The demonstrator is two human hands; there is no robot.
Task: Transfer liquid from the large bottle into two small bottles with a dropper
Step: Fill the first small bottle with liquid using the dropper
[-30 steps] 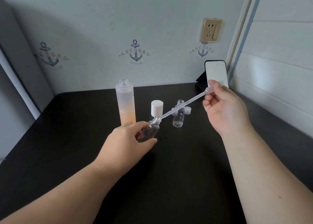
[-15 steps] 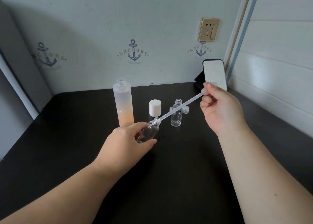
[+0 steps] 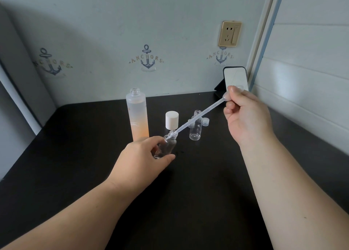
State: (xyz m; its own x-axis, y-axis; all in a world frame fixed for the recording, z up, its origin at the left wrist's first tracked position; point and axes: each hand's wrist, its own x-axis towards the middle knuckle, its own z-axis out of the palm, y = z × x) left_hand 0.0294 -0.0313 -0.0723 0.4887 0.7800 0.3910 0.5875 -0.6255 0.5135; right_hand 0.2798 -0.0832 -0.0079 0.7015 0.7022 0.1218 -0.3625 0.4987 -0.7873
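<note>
Nothing moved: dropper [image 3: 200,116] tip stays in tilted small bottle [image 3: 167,145] mouth.

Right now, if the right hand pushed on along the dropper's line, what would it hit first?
Probably the small bottle in the left hand: the dropper tip already sits in its neck.

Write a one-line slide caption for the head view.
Left hand tilts small bottle; right hand feeds dropper into its neck.

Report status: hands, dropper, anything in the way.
Left hand holds small bottle, tilted. Right hand pinches dropper bulb, tip in that bottle's neck. Second small bottle stands uncapped behind. Nothing blocking.
</note>
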